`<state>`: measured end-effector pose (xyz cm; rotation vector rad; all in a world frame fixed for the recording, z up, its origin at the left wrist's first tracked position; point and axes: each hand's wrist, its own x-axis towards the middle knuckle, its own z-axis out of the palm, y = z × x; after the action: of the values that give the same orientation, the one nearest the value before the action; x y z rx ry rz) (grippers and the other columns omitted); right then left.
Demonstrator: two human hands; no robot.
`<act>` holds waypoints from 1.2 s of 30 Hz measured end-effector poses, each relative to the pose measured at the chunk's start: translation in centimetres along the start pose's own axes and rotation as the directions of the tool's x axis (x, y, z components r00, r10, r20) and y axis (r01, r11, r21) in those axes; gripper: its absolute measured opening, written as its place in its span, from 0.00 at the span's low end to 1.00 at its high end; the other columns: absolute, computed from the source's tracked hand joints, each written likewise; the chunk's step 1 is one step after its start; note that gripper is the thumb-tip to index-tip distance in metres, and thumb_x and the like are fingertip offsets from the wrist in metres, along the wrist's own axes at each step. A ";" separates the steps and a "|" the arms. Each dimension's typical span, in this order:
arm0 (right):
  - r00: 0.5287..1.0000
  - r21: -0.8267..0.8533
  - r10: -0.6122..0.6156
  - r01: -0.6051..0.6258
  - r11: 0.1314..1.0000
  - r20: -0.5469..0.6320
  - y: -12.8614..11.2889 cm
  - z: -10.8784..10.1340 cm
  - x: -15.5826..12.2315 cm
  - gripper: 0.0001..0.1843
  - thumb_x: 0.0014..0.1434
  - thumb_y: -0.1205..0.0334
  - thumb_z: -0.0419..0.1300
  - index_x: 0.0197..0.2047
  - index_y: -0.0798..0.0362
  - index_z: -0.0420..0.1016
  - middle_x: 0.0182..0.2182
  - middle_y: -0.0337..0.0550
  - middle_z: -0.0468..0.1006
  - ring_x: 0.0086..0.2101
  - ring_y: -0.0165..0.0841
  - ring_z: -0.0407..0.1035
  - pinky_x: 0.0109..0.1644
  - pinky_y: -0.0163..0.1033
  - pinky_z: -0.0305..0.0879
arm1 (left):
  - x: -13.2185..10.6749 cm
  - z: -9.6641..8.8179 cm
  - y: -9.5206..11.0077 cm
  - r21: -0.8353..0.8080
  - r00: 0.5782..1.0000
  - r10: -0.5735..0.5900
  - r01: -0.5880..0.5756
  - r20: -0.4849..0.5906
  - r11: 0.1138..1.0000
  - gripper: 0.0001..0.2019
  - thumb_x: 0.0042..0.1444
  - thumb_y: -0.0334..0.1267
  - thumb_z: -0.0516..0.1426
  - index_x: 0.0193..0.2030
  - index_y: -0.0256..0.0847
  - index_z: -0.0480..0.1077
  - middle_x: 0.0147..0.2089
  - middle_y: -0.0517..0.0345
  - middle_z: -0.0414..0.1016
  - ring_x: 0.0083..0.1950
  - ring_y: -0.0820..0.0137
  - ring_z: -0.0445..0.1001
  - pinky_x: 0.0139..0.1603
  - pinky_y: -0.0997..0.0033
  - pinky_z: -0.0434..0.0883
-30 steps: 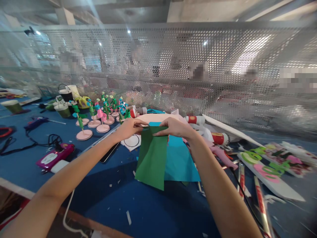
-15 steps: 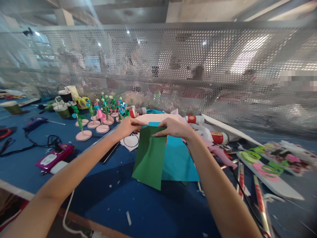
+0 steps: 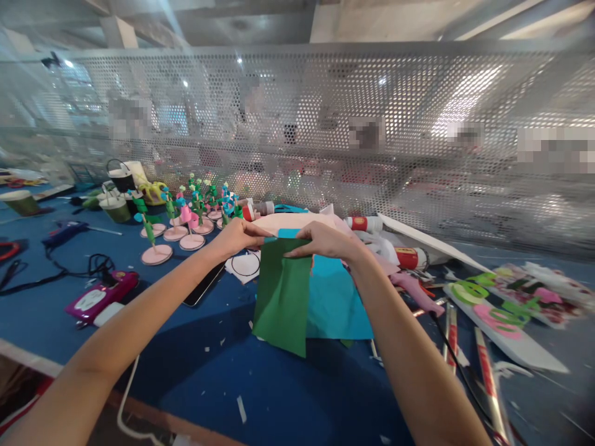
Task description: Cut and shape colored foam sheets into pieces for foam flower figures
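Note:
A sheet of green paper [image 3: 282, 303] hangs in front of me, pinched along its top edge by both hands. My left hand [image 3: 242, 237] is closed on its upper left corner. At the upper right corner, my right hand [image 3: 323, 240] grips it between thumb and fingers. Behind and to the right of the green sheet lies blue paper [image 3: 339, 303], partly covered by it and by my right forearm. Pale pink paper [image 3: 297, 222] shows just beyond my hands. Beside my left hand is a white piece with a dark ring outline [image 3: 245, 266].
Small paper plants on round pink bases [image 3: 157, 254] stand at the left. Nearer are a magenta power strip [image 3: 100, 297], a dark phone [image 3: 204, 288] and a glue gun [image 3: 67, 234]. A pink glue gun [image 3: 416, 294] and green and pink cutouts [image 3: 504, 319] lie right. A perforated metal screen [image 3: 297, 111] stands behind.
The lower part of the green sheet has swung slightly to the right. Both hands keep their pinch at its top edge.

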<state>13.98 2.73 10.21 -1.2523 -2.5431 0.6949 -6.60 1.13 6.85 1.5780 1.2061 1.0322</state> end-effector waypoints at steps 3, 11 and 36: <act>1.000 -0.014 -0.013 0.013 1.000 0.005 0.2 -0.1 0.1 0.20 0.43 0.45 0.62 0.17 0.55 0.69 0.15 0.34 0.60 0.20 0.25 0.51 0.26 0.35 0.48 | 0.1 -0.1 -0.1 -0.051 0.999 -0.040 0.040 0.009 0.998 0.08 0.43 0.24 0.62 0.31 0.37 0.78 0.27 0.56 0.79 0.27 0.75 0.74 0.36 0.72 0.74; 1.000 -0.031 -0.013 0.013 0.999 -0.005 0.1 -0.1 -0.1 0.23 0.43 0.45 0.62 0.14 0.54 0.64 0.13 0.33 0.57 0.19 0.24 0.48 0.24 0.35 0.45 | 0.5 -0.5 -0.8 0.074 0.999 0.051 -0.051 0.004 0.996 0.10 0.40 0.25 0.62 0.32 0.36 0.78 0.28 0.54 0.79 0.29 0.72 0.76 0.36 0.72 0.73; 0.998 -0.086 -0.046 0.050 0.995 0.046 0.3 0.5 0.6 0.23 0.44 0.47 0.61 0.14 0.53 0.57 0.14 0.31 0.51 0.20 0.24 0.47 0.25 0.35 0.42 | 0.2 -0.8 -0.3 0.264 0.989 0.103 -0.127 0.103 0.956 0.06 0.44 0.30 0.60 0.29 0.38 0.78 0.26 0.56 0.78 0.26 0.74 0.72 0.30 0.76 0.68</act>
<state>13.60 3.15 9.63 -1.2108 -2.6567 0.6144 -7.36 1.52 6.83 1.9051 1.2457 0.8877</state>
